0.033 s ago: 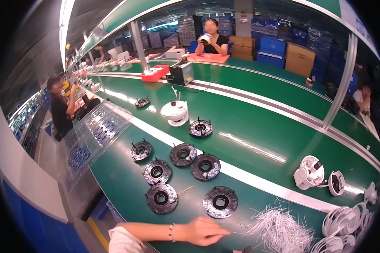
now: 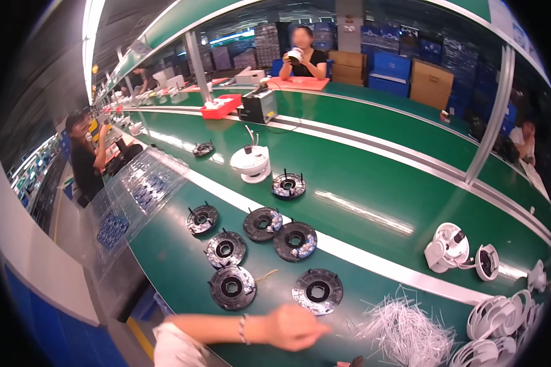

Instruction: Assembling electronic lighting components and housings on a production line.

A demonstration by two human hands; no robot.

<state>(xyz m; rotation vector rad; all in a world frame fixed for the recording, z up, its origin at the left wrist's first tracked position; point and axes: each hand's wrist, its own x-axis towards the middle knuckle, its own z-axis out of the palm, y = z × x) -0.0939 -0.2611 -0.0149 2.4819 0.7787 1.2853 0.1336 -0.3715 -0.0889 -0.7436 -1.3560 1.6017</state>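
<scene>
Left hand held over the green bench, between a black disc and a heap of thin white strips.
Left fingers were seen curled and narrow, aimed right; through blur, it could not be told whether anything was pinched. The right hand was mostly cut off by the near edge; a dark object was seen beside it, the fingers' state untellable. The disc was laid flat just beyond the left hand; the strips were heaped near, to its right. Strips were judged very light, springy, prone to tangle, best pinched singly by a loose end. The disc was judged light and stiff, its small face parts fragile, best taken by the outer rim. Similar discs were spread farther off, leftward.
</scene>
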